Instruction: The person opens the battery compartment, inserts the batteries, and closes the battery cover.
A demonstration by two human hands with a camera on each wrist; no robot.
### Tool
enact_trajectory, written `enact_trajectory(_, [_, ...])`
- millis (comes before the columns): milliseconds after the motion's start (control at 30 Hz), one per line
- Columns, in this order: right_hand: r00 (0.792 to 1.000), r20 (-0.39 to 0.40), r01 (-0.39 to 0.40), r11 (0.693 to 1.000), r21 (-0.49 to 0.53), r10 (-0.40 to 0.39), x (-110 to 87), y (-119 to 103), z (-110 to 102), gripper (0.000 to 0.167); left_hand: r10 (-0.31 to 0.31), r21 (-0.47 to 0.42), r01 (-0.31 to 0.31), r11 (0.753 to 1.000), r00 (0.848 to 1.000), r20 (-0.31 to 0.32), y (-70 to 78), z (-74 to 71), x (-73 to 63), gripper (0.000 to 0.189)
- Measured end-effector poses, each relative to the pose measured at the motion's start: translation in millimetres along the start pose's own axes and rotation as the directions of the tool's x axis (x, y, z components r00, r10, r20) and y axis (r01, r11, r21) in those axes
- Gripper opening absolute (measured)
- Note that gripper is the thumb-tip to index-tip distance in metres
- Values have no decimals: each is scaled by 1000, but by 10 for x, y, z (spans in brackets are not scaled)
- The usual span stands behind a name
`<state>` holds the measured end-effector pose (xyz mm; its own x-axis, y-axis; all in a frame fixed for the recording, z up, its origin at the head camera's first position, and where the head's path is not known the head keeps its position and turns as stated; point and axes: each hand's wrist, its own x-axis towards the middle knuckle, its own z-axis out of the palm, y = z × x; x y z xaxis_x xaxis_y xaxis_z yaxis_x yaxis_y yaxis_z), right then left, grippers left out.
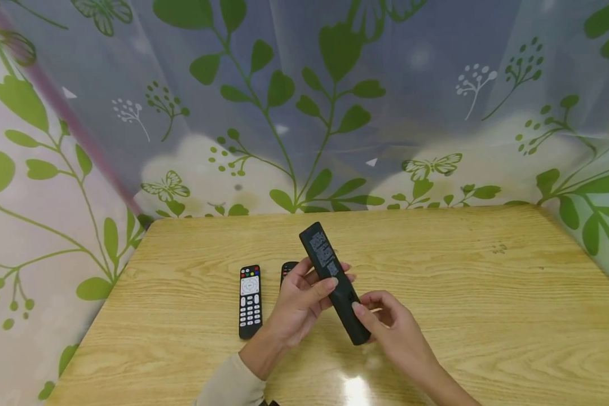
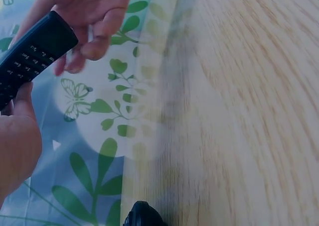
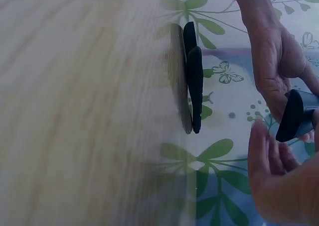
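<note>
My left hand (image 1: 294, 310) grips a black remote control (image 1: 342, 307), thumb across its back and fingers round the far side. The remote is tilted above the table, with a printed label on its upper back facing me. Beside its lower end is my right hand (image 1: 401, 332), its thumb pressing on the back. In the left wrist view the remote's keypad side (image 2: 37, 54) shows, and the right hand's fingers (image 2: 94, 48) hang loosely bent, apart from the keys. The remote's end (image 3: 291, 117) shows in the right wrist view.
A black remote with white keys (image 1: 250, 304) lies on the wooden table (image 1: 182, 316), left of my hands. Another dark remote (image 1: 287, 269) lies beside it, mostly hidden behind my left hand. A leaf-patterned curtain (image 1: 264, 141) hangs behind the table's far edge.
</note>
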<state>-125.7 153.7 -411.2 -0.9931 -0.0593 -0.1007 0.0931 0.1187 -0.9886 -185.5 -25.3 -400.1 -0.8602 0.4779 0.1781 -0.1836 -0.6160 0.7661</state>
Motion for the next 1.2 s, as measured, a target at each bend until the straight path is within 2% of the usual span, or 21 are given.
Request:
enact_trajectory(67, [991, -80, 94, 988, -120, -104, -23, -9, 9, 37, -1, -5, 1, 1000, 1000, -22, 2, -2, 7, 56])
enact_trajectory(133, [973, -98, 183, 954, -236, -211, -50, -23, 13, 40, 0, -9, -1, 1000, 999, -41, 3, -7, 16, 53])
enact_trajectory(233, [925, -71, 318, 862, -395, -374, -79, -35, 26, 49, -1, -16, 0, 1000, 998, -61, 2, -10, 26, 52])
enact_trajectory(333, [861, -43, 408, 739, -536, -506, -94, -43, 38, 54, -2, -26, 0, 1000, 998, -66, -3, -8, 31, 52])
enact_trajectory(467, [750, -15, 487, 568, -664, -661, -86, -53, 43, 56, 2, -31, -5, 1000, 997, -71, -12, 3, 37, 56])
enact_trajectory(567, [680, 3, 516, 477, -711, -733, -67, -69, 43, 54, 5, -38, -9, 999, 996, -94, -18, 17, 47, 57])
enact_trajectory(667, [642, 14, 525, 426, -737, -767, -51, -81, 39, 50, 9, -40, -14, 999, 992, -127, -25, 32, 61, 56])
enact_trajectory(767, [635, 29, 523, 402, -751, -772, -48, -89, 32, 48, 18, -25, -21, 999, 989, -147, -30, 40, 68, 53])
enact_trajectory(833, [653, 33, 519, 415, -748, -757, -49, -95, 28, 46, 24, -13, -26, 1000, 989, -147, -30, 38, 69, 48])
enact_trajectory(867, [668, 32, 516, 432, -740, -743, -50, -100, 26, 46, 29, -3, -30, 1000, 989, -144, -27, 35, 69, 46])
enact_trajectory(933, [713, 25, 509, 493, -706, -701, -52, -108, 22, 45, 39, 30, -35, 999, 989, -140, -20, 27, 74, 39])
enact_trajectory(1033, [810, 7, 483, 661, -574, -586, -44, -124, 16, 43, 50, 96, -35, 995, 985, -162, -10, 11, 92, 36])
enact_trajectory(1133, [899, -19, 391, 824, -409, -437, -19, -139, 12, 39, 44, 155, -8, 988, 972, -230, -15, -6, 118, 34])
enact_trajectory(1200, [942, -41, 302, 894, -331, -334, 9, -144, 7, 38, 38, 177, 13, 984, 958, -283, -29, -17, 134, 31])
